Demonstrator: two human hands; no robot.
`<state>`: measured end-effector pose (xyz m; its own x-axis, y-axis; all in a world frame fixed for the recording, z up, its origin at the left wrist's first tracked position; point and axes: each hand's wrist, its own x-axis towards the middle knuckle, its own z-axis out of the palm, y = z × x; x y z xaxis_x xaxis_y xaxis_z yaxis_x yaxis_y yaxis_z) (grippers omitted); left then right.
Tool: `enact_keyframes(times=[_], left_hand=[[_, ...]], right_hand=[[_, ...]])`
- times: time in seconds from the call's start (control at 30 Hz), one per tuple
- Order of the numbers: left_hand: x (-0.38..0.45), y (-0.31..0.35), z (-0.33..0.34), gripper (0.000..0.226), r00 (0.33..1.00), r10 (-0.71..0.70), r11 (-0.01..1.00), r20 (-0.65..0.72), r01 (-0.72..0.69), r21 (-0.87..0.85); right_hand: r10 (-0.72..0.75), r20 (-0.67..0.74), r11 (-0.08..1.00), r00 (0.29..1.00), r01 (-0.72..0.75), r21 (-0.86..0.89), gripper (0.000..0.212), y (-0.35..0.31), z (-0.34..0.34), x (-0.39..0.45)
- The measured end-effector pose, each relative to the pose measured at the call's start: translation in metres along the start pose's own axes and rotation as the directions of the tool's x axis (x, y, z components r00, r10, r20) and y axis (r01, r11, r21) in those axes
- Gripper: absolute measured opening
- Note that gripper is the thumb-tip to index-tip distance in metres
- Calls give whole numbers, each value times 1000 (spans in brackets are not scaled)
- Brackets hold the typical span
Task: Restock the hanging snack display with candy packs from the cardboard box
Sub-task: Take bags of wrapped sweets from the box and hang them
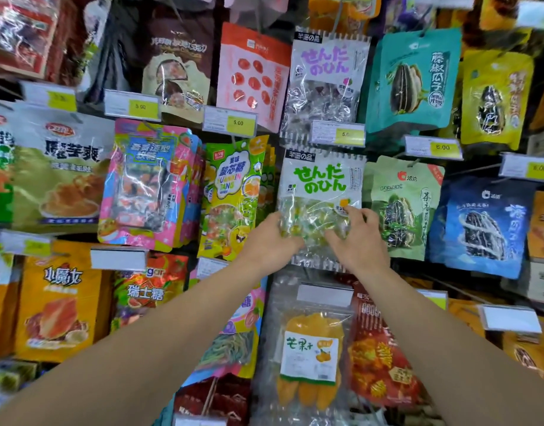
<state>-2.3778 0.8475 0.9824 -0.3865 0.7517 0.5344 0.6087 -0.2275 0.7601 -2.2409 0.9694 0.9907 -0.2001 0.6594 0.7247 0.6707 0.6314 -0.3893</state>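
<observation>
Both bare forearms are reaching up and forward from the lower corners of the view, converging toward the middle. The left hand (272, 238) is showing its back to the camera, fingers curling round the lower left side of the candy pack (320, 204). The right hand (358, 238) is gripping the pack's lower right side, its fingers bent and spread across the front. The two hands are close together, not touching.

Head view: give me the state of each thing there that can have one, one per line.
Green-letter candy pack: hanging, held at its lower part by both hands.
Left hand: gripping the pack's lower left.
Right hand: fingers curled on its lower right.
Purple-letter pack: hanging above, untouched.
Mango pack: hanging below, untouched.
</observation>
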Motion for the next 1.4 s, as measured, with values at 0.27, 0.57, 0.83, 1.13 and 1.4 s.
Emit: enact_keyframes(times=[0.27,0.57,0.83,1.13,1.4], left_hand=[[-22,-12,-32,62,996,54,998,65,-55,11],[-97,-66,-85,62,989,32,999,145,-28,-29],[-200,-144,-132,49,969,-167,984,182,175,-29],[-376,-212,-199,52,865,-460,888,201,444,119],[-485,-279,-260,46,746,-639,762,190,578,293]], right_hand=[[13,49,994,999,-8,-106,62,-29,-7,-36],[38,192,978,981,3,-209,58,-96,12,-140],[31,446,983,894,54,-177,67,-133,35,-275],[-11,666,997,746,56,-46,65,-172,76,-467],[30,837,999,546,-49,-4,62,-223,125,-597]])
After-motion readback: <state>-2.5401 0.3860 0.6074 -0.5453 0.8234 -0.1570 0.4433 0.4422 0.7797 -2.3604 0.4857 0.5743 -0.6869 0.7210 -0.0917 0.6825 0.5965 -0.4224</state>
